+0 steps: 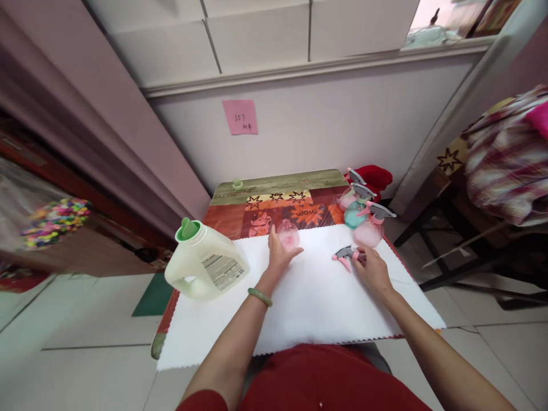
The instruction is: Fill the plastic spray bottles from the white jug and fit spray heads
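Left hand (280,257) curves around a small, round, see-through pink bottle (288,235), thumb and fingers apart on its two sides; I cannot tell if it squeezes. Right hand (373,268) pinches a gray and pink plastic spray top (345,253) between thumb and fingers. The small bottle stands near the middle of the table (225,220), near the far edge of a soft-looking white mat (308,308) with zigzag sides. A smooth green bracelet (260,297) circles the left wrist.

To the left stands a big cream plastic jug (188,262) with a green spout and a hole for a handle. Its label (225,272) has small words, too blurry to read. Three round spray bottles (369,232) crowd together at the right, pink and blue-green. Spiky stars and an orange splash with big letters like "MOM" decorate the shiny tabletop. On the wall, a pink paper note (240,117) says "357" above more handwriting.
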A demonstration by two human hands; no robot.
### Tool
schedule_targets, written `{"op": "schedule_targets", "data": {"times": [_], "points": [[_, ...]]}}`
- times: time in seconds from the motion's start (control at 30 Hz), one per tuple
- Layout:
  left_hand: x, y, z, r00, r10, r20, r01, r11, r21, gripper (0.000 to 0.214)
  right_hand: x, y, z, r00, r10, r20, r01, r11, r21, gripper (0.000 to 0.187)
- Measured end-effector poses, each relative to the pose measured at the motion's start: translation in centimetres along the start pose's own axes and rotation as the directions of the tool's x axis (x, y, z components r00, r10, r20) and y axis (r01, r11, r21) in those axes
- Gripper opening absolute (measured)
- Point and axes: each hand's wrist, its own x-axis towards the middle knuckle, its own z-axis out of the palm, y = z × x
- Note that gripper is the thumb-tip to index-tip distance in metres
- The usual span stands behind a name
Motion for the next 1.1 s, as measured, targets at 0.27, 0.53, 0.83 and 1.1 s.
{"op": "schedule_targets", "data": {"times": [0.27,0.53,0.83,1.1], "points": [[-12.2,1.3,-10.7,0.944,0.285,-0.169,-0.247,0.946,0.211,0.045,-2.6,-0.3,-0.6,0.938,-0.289,-0.19,0.251,0.947,-0.2,0.033],[-15.9,-0.9,-24.6,0.643,-0.053,-0.764,0.311,0.93,0.198,0.048,-4.4,-3.9,-1.2,0.767,-0.558,-0.316,0.523,0.829,-0.197,0.044],[-10.7,-5.1,-24.3,0.735,-0.336,-0.589,0.253,0.942,-0.222,0.052,-5.7,-6.9,0.0,0.712,-0.652,-0.262,0.658,0.749,-0.075,0.034],[-9.2,-5.8,-22.8,0.736,-0.354,-0.578,0.266,0.935,-0.234,0.051,-7.9,-4.5,-0.4,0.754,-0.618,-0.222,0.623,0.78,-0.054,0.015]]}}
